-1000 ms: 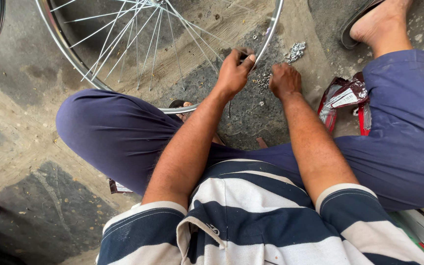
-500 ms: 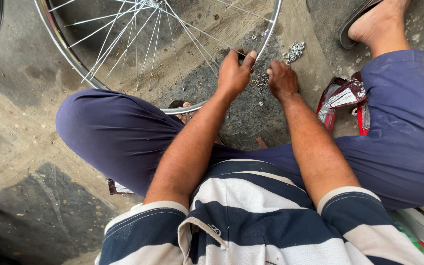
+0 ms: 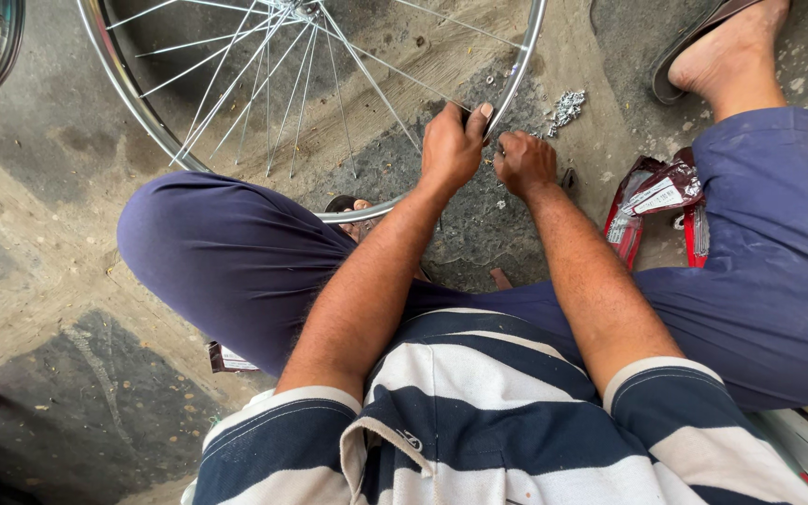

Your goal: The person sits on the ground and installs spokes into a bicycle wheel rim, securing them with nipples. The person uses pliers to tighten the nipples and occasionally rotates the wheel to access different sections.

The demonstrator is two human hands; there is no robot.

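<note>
A bare spoked wheel rim (image 3: 526,56) is laid on the concrete floor (image 3: 39,234) ahead of the knees. Its near right edge is gripped by the left hand (image 3: 453,145), fingers curled around it, thumb raised. The right hand (image 3: 521,161) is held just beside it, closed into a loose fist; whether anything is pinched cannot be told.

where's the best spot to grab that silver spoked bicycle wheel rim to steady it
Probably the bare curved edge of the silver spoked bicycle wheel rim on its left arc, coming from outside the circle. The rim is thin and lies nearly flat over the concrete floor, so fingers can wrap it between spokes. The left hand and right hand already occupy the near right edge.
</note>
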